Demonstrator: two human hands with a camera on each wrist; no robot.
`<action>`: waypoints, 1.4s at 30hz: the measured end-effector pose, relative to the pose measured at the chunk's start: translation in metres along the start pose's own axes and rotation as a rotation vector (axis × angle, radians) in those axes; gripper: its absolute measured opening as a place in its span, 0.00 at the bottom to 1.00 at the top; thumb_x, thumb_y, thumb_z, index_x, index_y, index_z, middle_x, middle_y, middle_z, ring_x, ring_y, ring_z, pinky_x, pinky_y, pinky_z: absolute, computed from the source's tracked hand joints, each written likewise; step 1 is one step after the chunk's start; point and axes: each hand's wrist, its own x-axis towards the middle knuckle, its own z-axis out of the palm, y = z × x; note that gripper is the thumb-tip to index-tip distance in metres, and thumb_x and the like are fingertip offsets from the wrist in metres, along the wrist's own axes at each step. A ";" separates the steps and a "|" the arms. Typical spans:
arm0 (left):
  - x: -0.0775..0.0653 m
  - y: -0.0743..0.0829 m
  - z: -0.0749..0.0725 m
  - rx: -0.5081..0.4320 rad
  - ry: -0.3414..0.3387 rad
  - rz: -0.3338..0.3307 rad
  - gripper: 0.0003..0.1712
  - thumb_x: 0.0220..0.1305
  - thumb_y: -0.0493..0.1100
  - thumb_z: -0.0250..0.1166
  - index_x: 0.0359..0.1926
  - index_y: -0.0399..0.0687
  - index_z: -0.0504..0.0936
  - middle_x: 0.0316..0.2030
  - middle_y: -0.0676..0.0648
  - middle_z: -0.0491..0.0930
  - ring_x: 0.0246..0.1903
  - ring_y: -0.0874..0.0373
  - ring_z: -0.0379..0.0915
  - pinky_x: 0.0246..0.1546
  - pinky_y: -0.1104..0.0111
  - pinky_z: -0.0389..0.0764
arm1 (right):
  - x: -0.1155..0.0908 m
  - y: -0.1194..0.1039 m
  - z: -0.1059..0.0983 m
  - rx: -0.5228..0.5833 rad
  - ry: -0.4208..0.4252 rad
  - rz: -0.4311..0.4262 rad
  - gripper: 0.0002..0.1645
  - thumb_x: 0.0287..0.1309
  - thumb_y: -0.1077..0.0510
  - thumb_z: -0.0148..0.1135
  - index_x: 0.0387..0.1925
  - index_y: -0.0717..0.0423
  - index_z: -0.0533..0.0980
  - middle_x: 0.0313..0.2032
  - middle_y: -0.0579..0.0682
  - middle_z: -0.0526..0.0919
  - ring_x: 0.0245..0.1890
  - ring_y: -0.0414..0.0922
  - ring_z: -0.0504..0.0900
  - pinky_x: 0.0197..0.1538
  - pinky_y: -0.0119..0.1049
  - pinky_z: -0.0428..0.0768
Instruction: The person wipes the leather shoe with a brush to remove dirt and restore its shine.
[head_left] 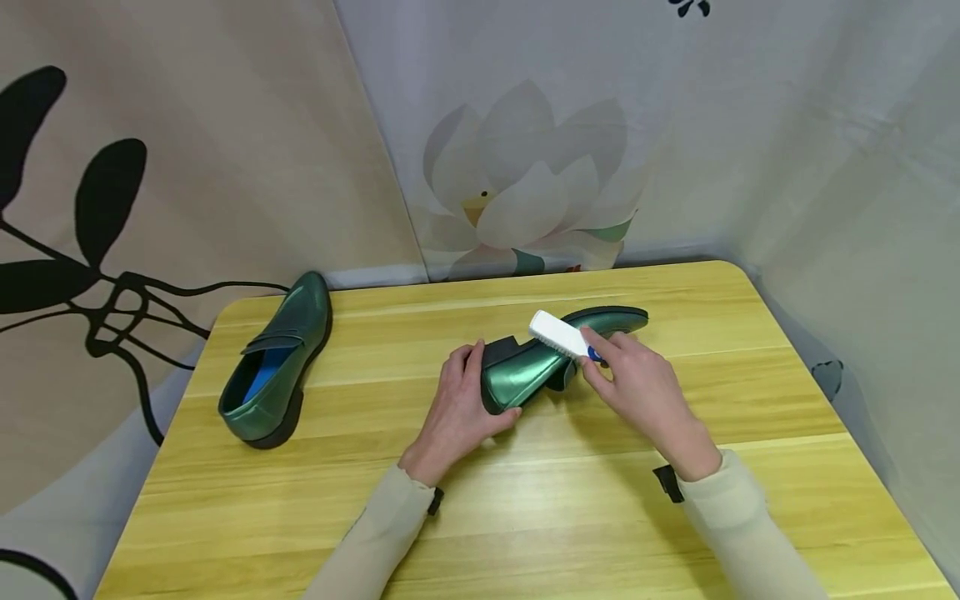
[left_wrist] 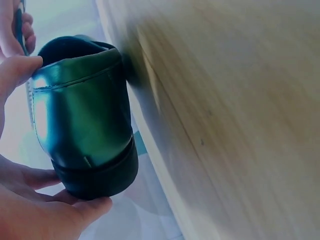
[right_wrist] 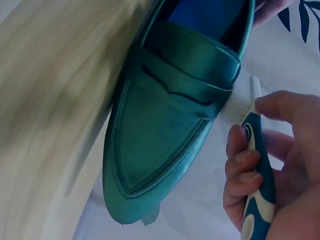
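Pale cloth (head_left: 810,167) printed with plants and a large flower hangs past the far edge of a wooden table (head_left: 517,525). At the table's far left corner a green loafer (head_left: 288,358) stands upright, its toe toward the far edge. Right of the middle, near that edge, a second green shoe (head_left: 521,371) is tipped on its side, sole facing the far edge. The left hand (head_left: 459,400) grips its heel; the right hand (head_left: 641,383) grasps a blue-and-white brush (head_left: 558,333) by the handle, bristles toward the shoe's upturned side.
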 end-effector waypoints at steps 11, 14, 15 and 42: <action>-0.001 -0.004 0.001 -0.023 -0.015 -0.022 0.63 0.50 0.59 0.80 0.78 0.38 0.58 0.68 0.34 0.63 0.65 0.39 0.63 0.64 0.49 0.72 | -0.005 0.026 -0.007 0.036 0.045 0.115 0.28 0.72 0.56 0.63 0.67 0.64 0.75 0.35 0.61 0.83 0.22 0.48 0.72 0.23 0.40 0.69; -0.001 -0.006 0.000 -0.045 -0.026 -0.040 0.63 0.51 0.59 0.80 0.79 0.39 0.58 0.69 0.35 0.62 0.65 0.40 0.64 0.64 0.49 0.72 | -0.009 0.040 -0.011 0.063 0.060 0.174 0.27 0.73 0.56 0.62 0.68 0.66 0.74 0.34 0.62 0.82 0.22 0.49 0.72 0.24 0.40 0.67; -0.001 -0.007 0.000 -0.053 -0.029 -0.046 0.63 0.51 0.59 0.80 0.79 0.39 0.58 0.69 0.35 0.62 0.64 0.40 0.64 0.63 0.49 0.73 | -0.011 0.045 -0.012 0.069 0.064 0.194 0.27 0.74 0.56 0.61 0.68 0.66 0.74 0.33 0.62 0.82 0.22 0.49 0.71 0.24 0.40 0.66; 0.001 0.002 -0.003 -0.043 -0.009 -0.028 0.62 0.50 0.59 0.80 0.78 0.37 0.60 0.69 0.35 0.63 0.65 0.39 0.63 0.64 0.49 0.71 | -0.004 0.017 -0.011 -0.038 0.066 0.168 0.27 0.69 0.53 0.64 0.65 0.59 0.79 0.35 0.60 0.83 0.20 0.48 0.72 0.18 0.41 0.68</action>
